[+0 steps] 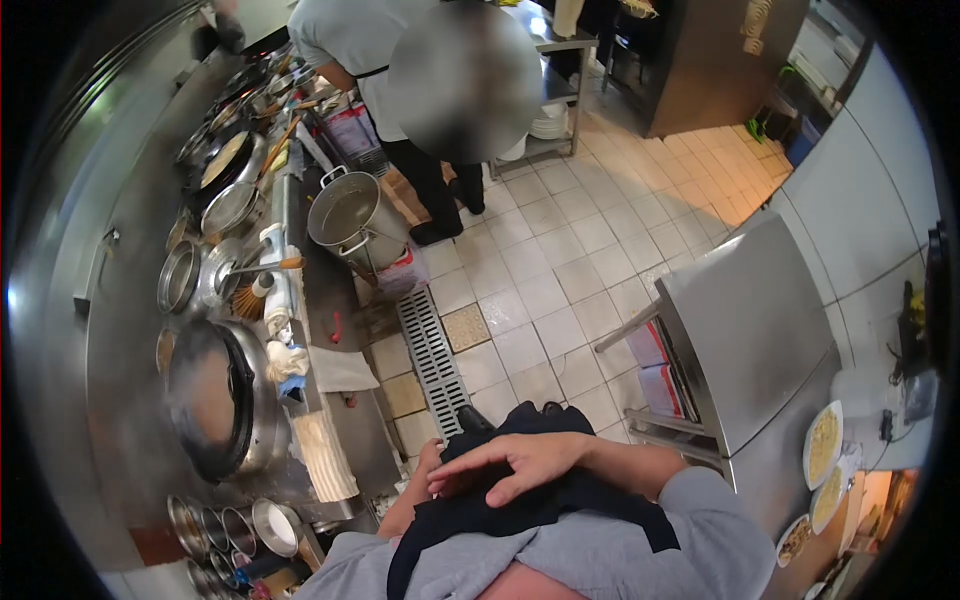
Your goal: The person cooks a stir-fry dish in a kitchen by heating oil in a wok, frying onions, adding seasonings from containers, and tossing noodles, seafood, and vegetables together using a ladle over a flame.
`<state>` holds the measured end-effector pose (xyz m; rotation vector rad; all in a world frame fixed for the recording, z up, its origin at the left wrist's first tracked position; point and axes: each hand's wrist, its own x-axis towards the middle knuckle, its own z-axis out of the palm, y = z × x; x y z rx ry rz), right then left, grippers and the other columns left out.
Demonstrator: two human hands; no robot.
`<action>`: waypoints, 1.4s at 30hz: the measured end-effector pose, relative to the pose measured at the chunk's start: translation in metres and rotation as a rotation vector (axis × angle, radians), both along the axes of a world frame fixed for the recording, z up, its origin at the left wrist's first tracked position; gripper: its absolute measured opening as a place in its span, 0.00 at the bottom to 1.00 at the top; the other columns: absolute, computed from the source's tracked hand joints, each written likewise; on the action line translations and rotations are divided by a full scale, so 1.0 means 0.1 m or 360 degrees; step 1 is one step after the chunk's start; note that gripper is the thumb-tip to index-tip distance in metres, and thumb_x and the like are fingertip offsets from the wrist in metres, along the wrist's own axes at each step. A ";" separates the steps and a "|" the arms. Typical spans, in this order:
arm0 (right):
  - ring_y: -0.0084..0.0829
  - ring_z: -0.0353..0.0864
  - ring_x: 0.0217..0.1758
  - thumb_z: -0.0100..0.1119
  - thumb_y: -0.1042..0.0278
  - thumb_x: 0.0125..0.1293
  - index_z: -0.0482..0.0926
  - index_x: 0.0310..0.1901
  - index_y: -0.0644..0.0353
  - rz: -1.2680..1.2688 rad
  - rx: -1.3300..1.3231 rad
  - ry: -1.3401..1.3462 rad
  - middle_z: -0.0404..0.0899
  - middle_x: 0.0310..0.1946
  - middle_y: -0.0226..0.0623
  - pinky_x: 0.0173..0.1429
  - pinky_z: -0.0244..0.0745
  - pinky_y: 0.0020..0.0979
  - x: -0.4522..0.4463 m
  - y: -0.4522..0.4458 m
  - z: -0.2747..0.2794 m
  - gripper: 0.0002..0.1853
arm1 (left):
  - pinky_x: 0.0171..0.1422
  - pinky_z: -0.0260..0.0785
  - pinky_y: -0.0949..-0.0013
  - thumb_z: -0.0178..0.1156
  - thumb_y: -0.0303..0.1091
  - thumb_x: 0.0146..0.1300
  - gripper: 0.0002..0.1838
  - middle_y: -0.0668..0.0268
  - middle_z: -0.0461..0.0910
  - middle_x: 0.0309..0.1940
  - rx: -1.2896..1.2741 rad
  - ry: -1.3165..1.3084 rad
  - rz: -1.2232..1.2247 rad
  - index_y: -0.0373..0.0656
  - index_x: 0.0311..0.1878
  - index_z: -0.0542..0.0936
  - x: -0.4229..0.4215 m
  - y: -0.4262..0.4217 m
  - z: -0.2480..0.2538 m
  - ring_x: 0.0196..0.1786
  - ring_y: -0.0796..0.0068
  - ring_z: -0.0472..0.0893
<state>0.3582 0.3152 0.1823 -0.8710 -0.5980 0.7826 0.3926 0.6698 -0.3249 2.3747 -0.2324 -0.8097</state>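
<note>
Both of my hands are in front of my dark apron at the bottom middle. My right hand (515,466) reaches across toward the left, its fingers stretched out and the thumb apart, with nothing in it. Partly behind it, at the apron's left side, is my left hand (428,466); its fingers are mostly hidden. To the left of the hands, a folded cream cloth (324,456) lies on the counter edge, near a large steaming wok (210,395).
A large steel pot (345,212) stands beside the stove line. Another person (365,70) stands at the upper middle. A floor drain grate (430,350) runs ahead. On the right are a steel table (755,330) and a plate of food (823,443).
</note>
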 end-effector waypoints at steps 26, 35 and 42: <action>0.33 0.82 0.47 0.51 0.66 0.70 0.71 0.58 0.67 -0.1953 -0.0193 0.0573 0.79 0.49 0.46 0.51 0.76 0.31 -1.05 -0.98 -0.45 0.19 | 0.41 0.72 0.71 0.54 0.31 0.62 0.23 0.61 0.79 0.38 -0.0661 0.0714 -0.0337 0.40 0.61 0.71 0.67 -2.72 2.38 0.40 0.75 0.78; 0.35 0.82 0.41 0.49 0.65 0.70 0.73 0.50 0.66 -0.3064 0.0254 0.0757 0.80 0.44 0.45 0.43 0.77 0.33 -1.80 -1.69 -0.65 0.14 | 0.46 0.72 0.70 0.53 0.36 0.67 0.21 0.62 0.79 0.42 -0.1143 0.0752 -0.0844 0.41 0.62 0.70 0.25 -4.69 3.66 0.43 0.74 0.79; 0.39 0.80 0.43 0.52 0.65 0.68 0.70 0.48 0.69 -0.3939 0.0636 0.1045 0.78 0.42 0.47 0.44 0.77 0.36 -2.59 -2.30 -1.55 0.15 | 0.46 0.76 0.63 0.53 0.46 0.70 0.26 0.52 0.77 0.45 -0.1234 0.1299 -0.0718 0.33 0.59 0.66 -0.34 -5.82 3.88 0.44 0.64 0.80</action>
